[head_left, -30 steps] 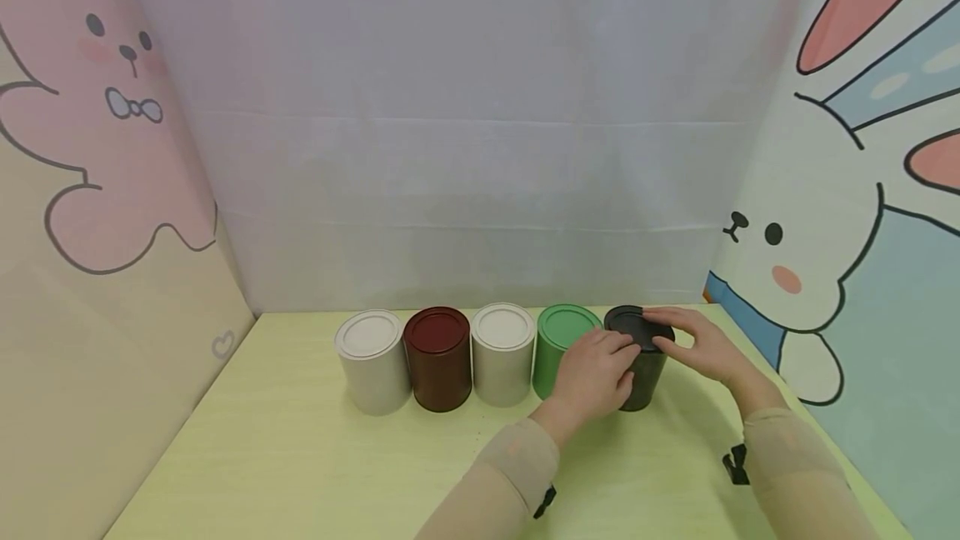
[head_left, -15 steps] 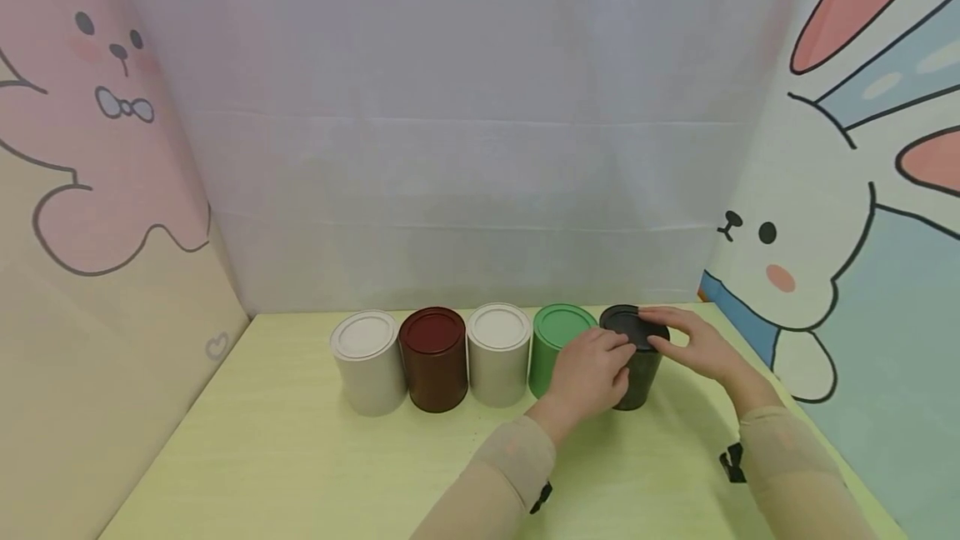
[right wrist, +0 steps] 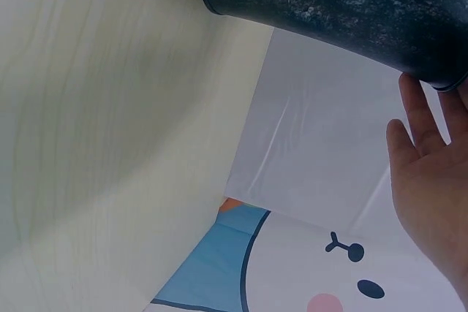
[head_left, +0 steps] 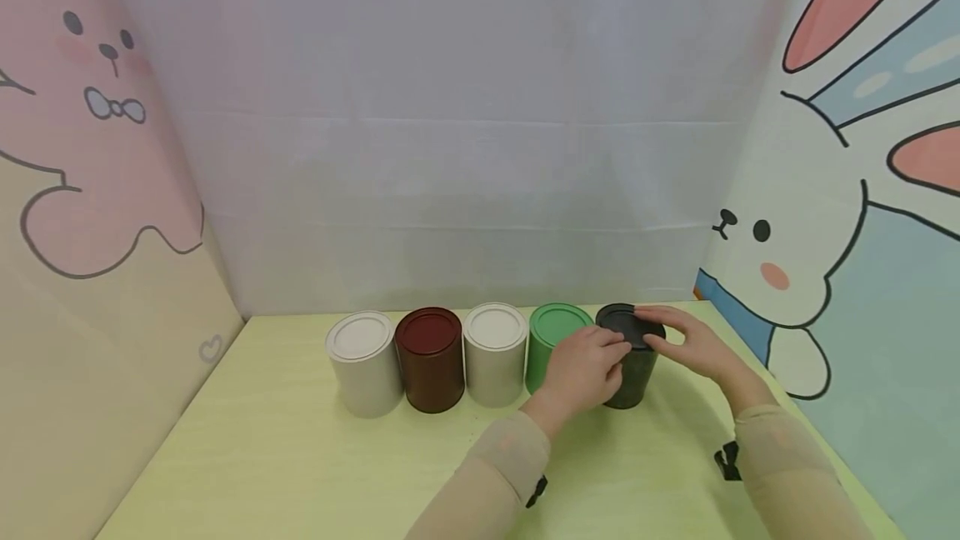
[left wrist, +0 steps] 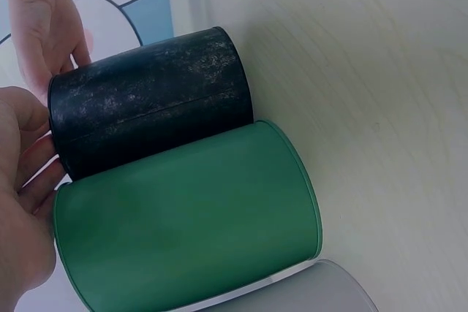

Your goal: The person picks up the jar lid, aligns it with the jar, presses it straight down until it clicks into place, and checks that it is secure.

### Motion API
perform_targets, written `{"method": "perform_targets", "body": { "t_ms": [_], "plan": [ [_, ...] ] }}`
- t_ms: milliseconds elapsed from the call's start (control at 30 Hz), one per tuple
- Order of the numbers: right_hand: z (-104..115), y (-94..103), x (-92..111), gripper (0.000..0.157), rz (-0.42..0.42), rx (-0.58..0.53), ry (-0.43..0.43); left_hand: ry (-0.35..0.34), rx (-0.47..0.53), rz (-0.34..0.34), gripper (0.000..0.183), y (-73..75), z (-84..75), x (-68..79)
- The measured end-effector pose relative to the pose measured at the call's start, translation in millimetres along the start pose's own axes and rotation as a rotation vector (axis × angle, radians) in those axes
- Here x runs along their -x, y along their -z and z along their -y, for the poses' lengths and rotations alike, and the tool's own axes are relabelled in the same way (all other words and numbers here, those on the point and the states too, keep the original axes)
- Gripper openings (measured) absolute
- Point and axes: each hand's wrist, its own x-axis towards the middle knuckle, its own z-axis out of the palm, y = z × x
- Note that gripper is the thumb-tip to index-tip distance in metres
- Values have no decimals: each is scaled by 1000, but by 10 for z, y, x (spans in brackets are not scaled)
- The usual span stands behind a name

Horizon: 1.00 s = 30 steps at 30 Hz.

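Observation:
A black can (head_left: pixel 632 377) with a black lid stands upright at the right end of a row of cans. My left hand (head_left: pixel 579 373) rests its fingertips on the lid's left-front edge, in front of the green can (head_left: pixel 558 325). My right hand (head_left: pixel 697 346) touches the lid's right rim with thumb and fingers spread. In the left wrist view the left fingers (left wrist: pixel 40 173) meet the top end of the black can. The right wrist view shows the right hand (right wrist: pixel 431 173) with mostly straight fingers at the same can's rim. The green can stands close beside the black can.
Left of the green can stand a white can (head_left: pixel 495 365), a brown can with a dark red lid (head_left: pixel 430 365) and another white can (head_left: pixel 365 369). All are on a pale yellow-green table (head_left: pixel 300 473). A white cloth wall (head_left: pixel 450 148) rises behind, with cartoon-printed walls at both sides.
The whole head view has shifted slightly, so the cans and hands appear a little further left. Both hands stay at the black can's lid.

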Motion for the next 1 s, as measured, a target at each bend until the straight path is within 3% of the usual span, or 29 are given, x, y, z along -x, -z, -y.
{"method": "perform_targets", "body": {
  "t_ms": [333,1000],
  "plan": [
    [5,-5,11,47,27,-47,-54,22,-2,38,30,14,-26,10],
    [1,-21,-38,40,-50,64,113,-21,-29,-22,32,1,-28,48]
  ]
}}
